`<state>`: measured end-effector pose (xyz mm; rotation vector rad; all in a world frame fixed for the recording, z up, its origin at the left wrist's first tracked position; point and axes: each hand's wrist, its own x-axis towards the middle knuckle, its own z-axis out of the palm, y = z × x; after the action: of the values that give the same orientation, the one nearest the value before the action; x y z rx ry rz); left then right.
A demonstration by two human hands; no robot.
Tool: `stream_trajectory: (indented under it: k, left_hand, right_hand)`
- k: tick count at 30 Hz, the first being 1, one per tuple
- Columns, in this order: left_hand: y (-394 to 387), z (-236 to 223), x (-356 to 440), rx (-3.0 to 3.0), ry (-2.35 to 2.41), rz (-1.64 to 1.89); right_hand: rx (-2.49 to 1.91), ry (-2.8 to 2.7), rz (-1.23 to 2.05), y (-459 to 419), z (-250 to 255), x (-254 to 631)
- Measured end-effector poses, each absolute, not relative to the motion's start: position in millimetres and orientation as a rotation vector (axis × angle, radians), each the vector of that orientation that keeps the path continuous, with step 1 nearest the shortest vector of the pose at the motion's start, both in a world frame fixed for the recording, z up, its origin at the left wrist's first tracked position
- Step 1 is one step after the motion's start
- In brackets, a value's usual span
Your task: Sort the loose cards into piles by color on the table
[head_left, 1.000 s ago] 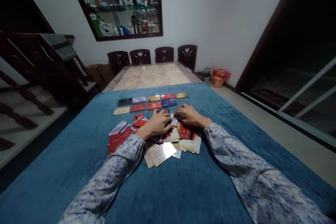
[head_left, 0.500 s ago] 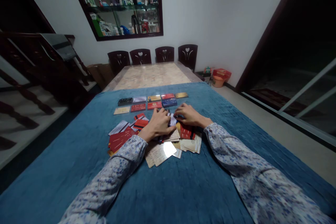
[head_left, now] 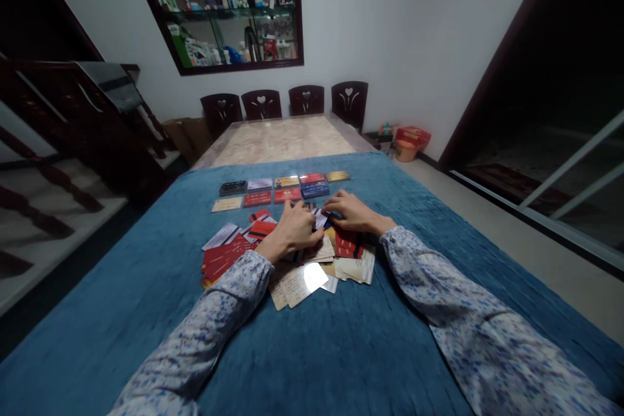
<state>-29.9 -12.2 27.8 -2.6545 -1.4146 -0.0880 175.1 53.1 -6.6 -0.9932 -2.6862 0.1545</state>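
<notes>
A loose heap of plastic cards (head_left: 292,283), red, beige and white, lies on a blue cloth (head_left: 316,351). My left hand (head_left: 292,229) rests on the heap with fingers curled over cards. My right hand (head_left: 351,213) sits just right of it, fingers bent down, pinching a card at the heap's far edge. Both hands' fingertips meet over a white card (head_left: 320,219). Beyond them, two neat rows of cards (head_left: 277,188) are laid out flat.
The blue cloth covers the near part of a long table; bare marble top (head_left: 280,140) shows beyond. Several dark chairs (head_left: 283,104) stand at the far end. A wall cabinet (head_left: 229,6) hangs above. Stair rails stand left, a sliding door right.
Both hands have shifted slightly away from me over the heap, and their fingertips have closed in on the white card between them.
</notes>
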Motion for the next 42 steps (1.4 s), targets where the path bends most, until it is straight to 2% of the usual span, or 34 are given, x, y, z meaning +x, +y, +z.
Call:
stream_trajectory:
  k: [19,30,42]
  left_hand:
    - [-1,32,-47,-2.814,-1.295,-0.28]
    - [5,25,-53,-2.671,-1.305,-0.346]
    - [14,12,-64,-2.68,-1.396,-0.618]
  right_hand:
    - [-0.971,-2.569,0.018,58,-10,176]
    - [-1.008,-2.524,-0.011,63,-15,176]
    - [-1.124,-2.481,0.061,59,-15,179]
